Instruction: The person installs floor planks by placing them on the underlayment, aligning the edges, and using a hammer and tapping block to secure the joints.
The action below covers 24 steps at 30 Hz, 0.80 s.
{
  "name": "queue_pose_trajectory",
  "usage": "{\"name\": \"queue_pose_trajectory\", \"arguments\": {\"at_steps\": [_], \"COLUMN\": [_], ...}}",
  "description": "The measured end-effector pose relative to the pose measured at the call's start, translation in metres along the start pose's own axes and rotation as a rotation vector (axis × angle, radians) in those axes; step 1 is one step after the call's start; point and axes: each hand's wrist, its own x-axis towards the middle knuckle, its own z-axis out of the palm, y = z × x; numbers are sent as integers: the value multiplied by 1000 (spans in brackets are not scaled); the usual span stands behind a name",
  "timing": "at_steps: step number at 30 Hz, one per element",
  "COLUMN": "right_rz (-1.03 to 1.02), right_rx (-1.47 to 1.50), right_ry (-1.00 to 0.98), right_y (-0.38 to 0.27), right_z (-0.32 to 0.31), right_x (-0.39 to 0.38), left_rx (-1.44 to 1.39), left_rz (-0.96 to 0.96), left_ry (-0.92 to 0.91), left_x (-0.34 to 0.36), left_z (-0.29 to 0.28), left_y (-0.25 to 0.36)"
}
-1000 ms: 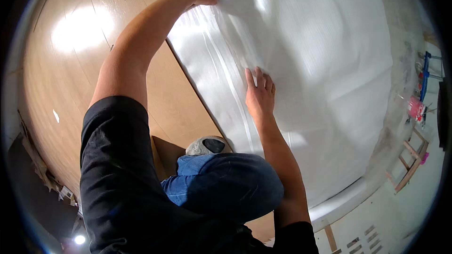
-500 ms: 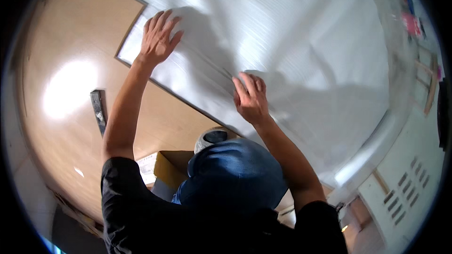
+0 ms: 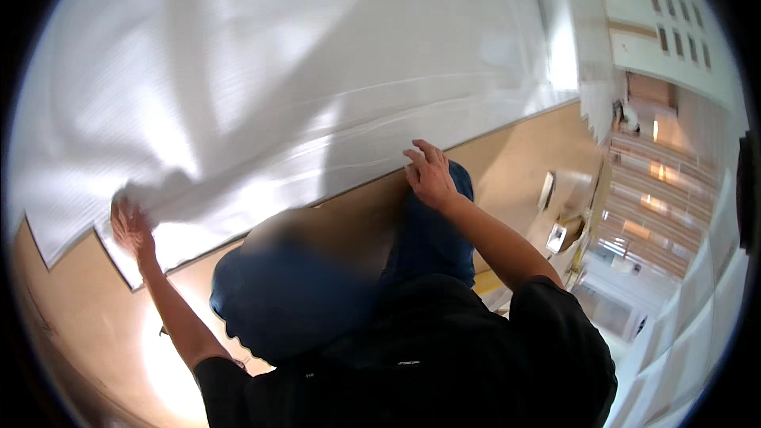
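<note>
A large white sheet (image 3: 380, 55), thin and creased with fine lines, covers the light brown board surface (image 3: 527, 147) ahead of me. My left hand (image 3: 133, 230) rests at the sheet's left end, close to a notched corner; motion blurs it, but the fingers look stretched out. Over the sheet's near edge, in front of my right knee, is my right hand (image 3: 430, 176). Its fingers are bent and apart, with nothing visible in them. Whether the fingertips touch the sheet I cannot tell.
My knees in blue jeans (image 3: 293, 289) are close to the sheet's near edge. To the right stand a white slotted panel (image 3: 678, 28) and blurred, stacked-looking boards (image 3: 654, 198). Small items, one a pale block (image 3: 546, 190), lie on the brown surface.
The view has swung right, so the sheet's near edge now runs across in front of me. My hands are farther apart, the left one at the notched corner and the right at the near edge.
</note>
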Motion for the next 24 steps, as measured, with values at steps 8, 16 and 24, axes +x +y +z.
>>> {"name": "queue_pose_trajectory", "arguments": {"at_steps": [8,16,24], "right_rz": [587,845,962], "right_rx": [29,176,393], "right_ry": [139,-122,-165], "right_y": [166,353,446], "right_z": [-9,20,61], "right_x": [-130,-179,-370], "left_rx": [126,4,-73], "left_rz": [-87,73,396], "left_ry": [-191,-173,-134], "left_x": [26,34,119], "left_z": [-96,-240,-364], "left_y": [111,267,591]}}
